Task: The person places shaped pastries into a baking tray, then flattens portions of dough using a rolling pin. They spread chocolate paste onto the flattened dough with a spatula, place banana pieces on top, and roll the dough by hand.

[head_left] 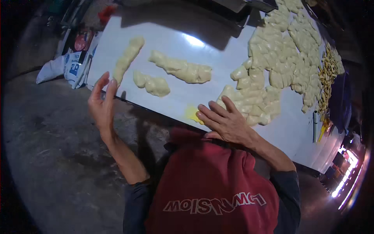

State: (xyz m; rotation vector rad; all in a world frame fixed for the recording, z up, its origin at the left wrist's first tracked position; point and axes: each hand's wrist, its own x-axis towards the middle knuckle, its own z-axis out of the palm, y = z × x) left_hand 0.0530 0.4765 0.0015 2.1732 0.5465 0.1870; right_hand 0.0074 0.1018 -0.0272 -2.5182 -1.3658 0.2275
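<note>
My left hand (102,103) is at the table's near left edge, fingers apart. Its fingertips are at the lower end of a long pale dough strip (127,58); whether they touch it I cannot tell. My right hand (230,123) is spread with palm down at the near edge, holding nothing visible. Beside its fingertips is a soft yellow smear (192,114) on the tabletop. Just beyond that hand lies a cluster of dough pieces (257,103). Between my hands, farther in, are a thick dough strip (183,68) and a shorter dough lump (152,84).
The white table (163,37) carries a broad spread of dough pieces (286,50) at the right. Beyond it are thin yellowish sticks (326,84) and a metal tube (315,126). A dark metal piece (233,6) overhangs the far side. White sacks (70,68) stand at the left.
</note>
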